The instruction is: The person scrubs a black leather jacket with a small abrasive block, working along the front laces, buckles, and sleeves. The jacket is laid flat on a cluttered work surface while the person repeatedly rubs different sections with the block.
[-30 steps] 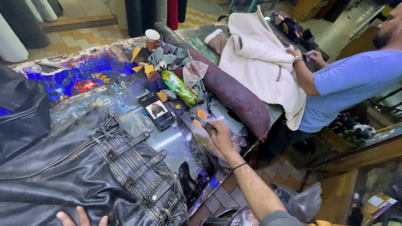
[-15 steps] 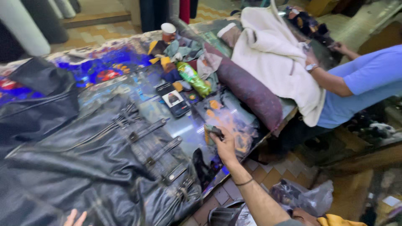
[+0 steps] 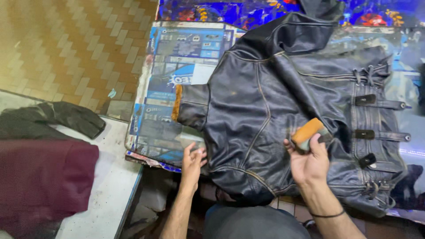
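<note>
A black leather jacket (image 3: 283, 102) with straps and buckles lies spread flat on the worktable. My right hand (image 3: 310, 161) holds a small orange and green sponge (image 3: 307, 132) pressed against the leather near the jacket's middle. My left hand (image 3: 192, 163) rests with fingers spread at the jacket's lower left hem, on the table's near edge. A thin dark band sits on my right wrist.
The table (image 3: 172, 88) is covered with blue printed sheets. At left, a white counter (image 3: 110, 177) holds a maroon garment (image 3: 40, 177) and a dark one (image 3: 53, 117). Yellowish tiled floor (image 3: 71, 44) fills the upper left.
My view has swung left from the cluttered table end onto the jacket. My right hand came back from the table's clutter and now holds the sponge on the leather; my left hand sits at the hem.
</note>
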